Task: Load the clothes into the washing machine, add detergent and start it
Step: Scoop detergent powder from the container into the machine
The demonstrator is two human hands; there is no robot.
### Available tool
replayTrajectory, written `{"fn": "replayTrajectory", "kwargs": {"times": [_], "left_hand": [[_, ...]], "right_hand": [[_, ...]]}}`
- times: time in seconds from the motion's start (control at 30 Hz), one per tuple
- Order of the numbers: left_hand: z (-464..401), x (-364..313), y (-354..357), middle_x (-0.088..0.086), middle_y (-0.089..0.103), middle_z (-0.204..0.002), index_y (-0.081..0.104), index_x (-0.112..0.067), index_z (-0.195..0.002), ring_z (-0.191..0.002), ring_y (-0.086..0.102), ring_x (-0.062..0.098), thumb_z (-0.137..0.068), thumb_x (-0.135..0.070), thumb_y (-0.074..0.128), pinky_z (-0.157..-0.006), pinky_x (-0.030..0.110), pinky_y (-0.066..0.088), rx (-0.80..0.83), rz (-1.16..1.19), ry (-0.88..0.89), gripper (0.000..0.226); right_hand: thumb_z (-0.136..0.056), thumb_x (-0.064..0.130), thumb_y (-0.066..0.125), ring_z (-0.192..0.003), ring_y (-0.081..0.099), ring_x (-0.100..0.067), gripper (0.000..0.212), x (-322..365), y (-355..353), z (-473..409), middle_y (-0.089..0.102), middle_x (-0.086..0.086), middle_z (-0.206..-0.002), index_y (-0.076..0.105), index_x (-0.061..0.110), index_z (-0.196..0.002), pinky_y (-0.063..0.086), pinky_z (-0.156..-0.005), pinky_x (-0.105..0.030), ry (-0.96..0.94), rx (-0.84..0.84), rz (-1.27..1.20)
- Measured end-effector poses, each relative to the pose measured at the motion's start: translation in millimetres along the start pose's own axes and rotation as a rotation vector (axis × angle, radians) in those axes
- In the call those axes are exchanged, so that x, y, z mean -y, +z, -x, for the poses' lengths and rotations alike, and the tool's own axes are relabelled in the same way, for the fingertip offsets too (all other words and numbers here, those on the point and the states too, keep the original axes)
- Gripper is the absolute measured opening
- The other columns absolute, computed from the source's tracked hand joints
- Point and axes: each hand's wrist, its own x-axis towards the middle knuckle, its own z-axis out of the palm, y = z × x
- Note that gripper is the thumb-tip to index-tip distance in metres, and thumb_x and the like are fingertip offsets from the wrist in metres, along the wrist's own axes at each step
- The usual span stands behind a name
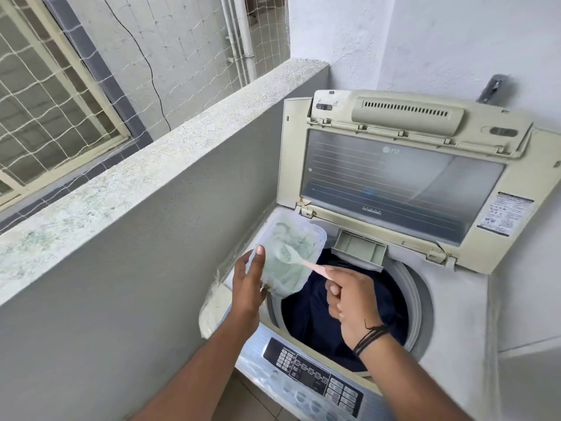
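Observation:
A top-loading washing machine (pixel 455 305) stands open, its lid (pixel 403 177) raised against the wall. Dark blue clothes (pixel 315 317) fill the drum. My left hand (pixel 249 287) grips a clear plastic tub of pale green detergent powder (pixel 291 253), tilted over the drum's left rim. My right hand (pixel 349 299) pinches the pink handle of a small spoon (pixel 300 259), whose bowl sits in the powder. The detergent drawer (pixel 359 249) is pulled out at the back of the drum opening.
A grey parapet wall (pixel 151 223) runs along the left, close to the machine. The control panel (pixel 312 375) lies at the front edge below my arms. A white plastic bag (pixel 212 311) sits between machine and wall. White walls stand behind and to the right.

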Motion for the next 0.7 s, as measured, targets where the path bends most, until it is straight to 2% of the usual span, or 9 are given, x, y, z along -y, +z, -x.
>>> {"fn": "replayTrajectory", "kwargs": {"times": [0.07, 0.13, 0.2, 0.27, 0.37, 0.43, 0.5, 0.57, 0.7], "left_hand": [[-4.1, -0.7, 3.1, 0.010, 0.055, -0.136, 0.047, -0.034, -0.133, -0.121, 0.059, 0.030, -0.071, -0.075, 0.063, -0.093, 0.038, 0.052, -0.011, 0.048, -0.045, 0.076], [-10.1, 0.0, 6.1, 0.006, 0.051, -0.141, 0.046, -0.032, -0.135, -0.124, 0.056, 0.030, -0.065, -0.080, 0.065, -0.099, 0.044, 0.051, -0.017, 0.061, -0.086, 0.087], [-16.1, 2.5, 8.4, 0.014, 0.052, -0.141, 0.046, -0.031, -0.135, -0.120, 0.059, 0.029, -0.060, -0.086, 0.067, -0.098, 0.046, 0.052, -0.009, 0.073, -0.125, 0.095], [-21.5, 4.5, 11.1, 0.019, 0.050, -0.144, 0.045, -0.031, -0.136, -0.123, 0.058, 0.033, -0.069, -0.083, 0.063, -0.098, 0.047, 0.052, -0.001, 0.082, -0.153, 0.087], [-26.7, 6.6, 19.2, 0.000, 0.041, -0.152, 0.035, -0.031, -0.148, -0.135, 0.046, 0.031, -0.070, -0.079, 0.062, -0.110, 0.054, 0.042, 0.022, 0.112, -0.183, 0.096], [-29.0, 7.5, 26.8, -0.005, 0.035, -0.155, 0.031, -0.031, -0.152, -0.142, 0.038, 0.029, -0.065, -0.082, 0.063, -0.112, 0.055, 0.039, 0.038, 0.108, -0.190, 0.105], [-32.3, 10.1, 32.6, -0.004, 0.031, -0.158, 0.028, -0.031, -0.153, -0.144, 0.034, 0.029, -0.064, -0.082, 0.063, -0.113, 0.055, 0.038, 0.035, 0.102, -0.192, 0.109], [-35.5, 13.7, 35.5, -0.004, 0.031, -0.158, 0.029, -0.031, -0.153, -0.142, 0.036, 0.031, -0.061, -0.084, 0.065, -0.112, 0.056, 0.039, 0.036, 0.094, -0.204, 0.112], [-36.4, 20.8, 40.2, -0.003, 0.039, -0.148, 0.035, -0.029, -0.147, -0.136, 0.043, 0.033, -0.067, -0.079, 0.063, -0.111, 0.055, 0.040, 0.030, 0.074, -0.225, 0.098]], "right_hand": [[-0.096, 0.005, 0.051, -0.036, 0.023, -0.008, 0.019, 7.4, -8.6, -2.3, 0.038, 0.001, -0.053, 0.069, 0.000, -0.100, 0.012, -0.037, -0.017, 0.002, 0.021, -0.056], [-0.096, 0.007, 0.051, -0.036, 0.022, -0.007, 0.018, 15.1, -17.2, -5.7, 0.037, 0.002, -0.055, 0.068, 0.002, -0.099, 0.013, -0.034, -0.018, 0.004, 0.045, -0.105], [-0.097, 0.009, 0.050, -0.036, 0.023, -0.007, 0.015, 22.4, -24.0, -9.8, 0.036, 0.003, -0.056, 0.064, 0.005, -0.095, 0.013, -0.033, -0.018, 0.011, 0.068, -0.148], [-0.097, 0.010, 0.050, -0.035, 0.023, -0.006, 0.013, 28.8, -30.1, -15.2, 0.035, 0.003, -0.056, 0.061, 0.007, -0.091, 0.014, -0.032, -0.018, 0.014, 0.078, -0.184], [-0.097, 0.011, 0.049, -0.034, 0.023, -0.006, 0.012, 39.1, -40.1, -22.6, 0.035, 0.004, -0.055, 0.060, 0.007, -0.097, 0.014, -0.033, -0.019, -0.008, 0.085, -0.225], [-0.098, 0.012, 0.049, -0.034, 0.024, -0.006, 0.014, 46.6, -49.6, -27.2, 0.036, 0.005, -0.055, 0.059, 0.006, -0.104, 0.015, -0.032, -0.018, -0.042, 0.076, -0.245], [-0.097, 0.012, 0.049, -0.034, 0.024, -0.006, 0.023, 51.7, -61.0, -33.3, 0.036, 0.006, -0.054, 0.059, 0.002, -0.115, 0.017, -0.031, -0.017, -0.077, 0.042, -0.251], [-0.097, 0.012, 0.050, -0.035, 0.025, -0.005, 0.026, 53.7, -72.6, -41.2, 0.036, 0.006, -0.054, 0.059, 0.001, -0.118, 0.017, -0.031, -0.016, -0.118, -0.014, -0.231], [-0.096, 0.011, 0.053, -0.036, 0.024, -0.006, 0.018, 45.5, -90.1, -58.4, 0.037, 0.005, -0.053, 0.067, 0.002, -0.104, 0.017, -0.033, -0.016, -0.185, -0.160, -0.152]]}}
